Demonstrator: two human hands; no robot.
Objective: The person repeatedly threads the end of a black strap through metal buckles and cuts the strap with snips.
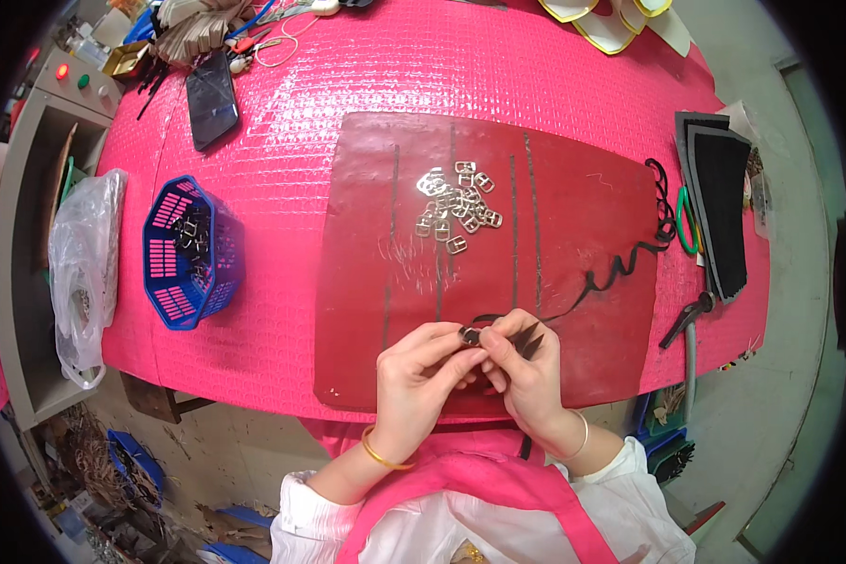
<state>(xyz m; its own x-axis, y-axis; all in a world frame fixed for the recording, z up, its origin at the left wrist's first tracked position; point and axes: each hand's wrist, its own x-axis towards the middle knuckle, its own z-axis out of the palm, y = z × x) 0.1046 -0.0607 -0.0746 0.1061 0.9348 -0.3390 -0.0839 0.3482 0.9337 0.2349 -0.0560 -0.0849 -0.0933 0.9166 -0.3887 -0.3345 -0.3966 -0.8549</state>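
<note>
My left hand (415, 368) pinches a small metal buckle (470, 335) over the near edge of the dark red mat (592, 348). Close beside it, my right hand (534, 365) grips a thin black strap (620, 266) near the buckle. Fingers hide where strap and buckle meet, so I cannot tell how far the strap is threaded. From my hands the strap runs in loose curls to the right, off the mat's far right side. A loose pile of silver buckles (459, 205) lies farther off on the mat.
On the left stands a blue plastic basket (218, 254) with dark buckled pieces inside. Behind it lies a black phone (212, 101). Green-handled scissors (686, 221) and black sheets (719, 202) are at the right table edge. A plastic bag (85, 263) hangs at the far left.
</note>
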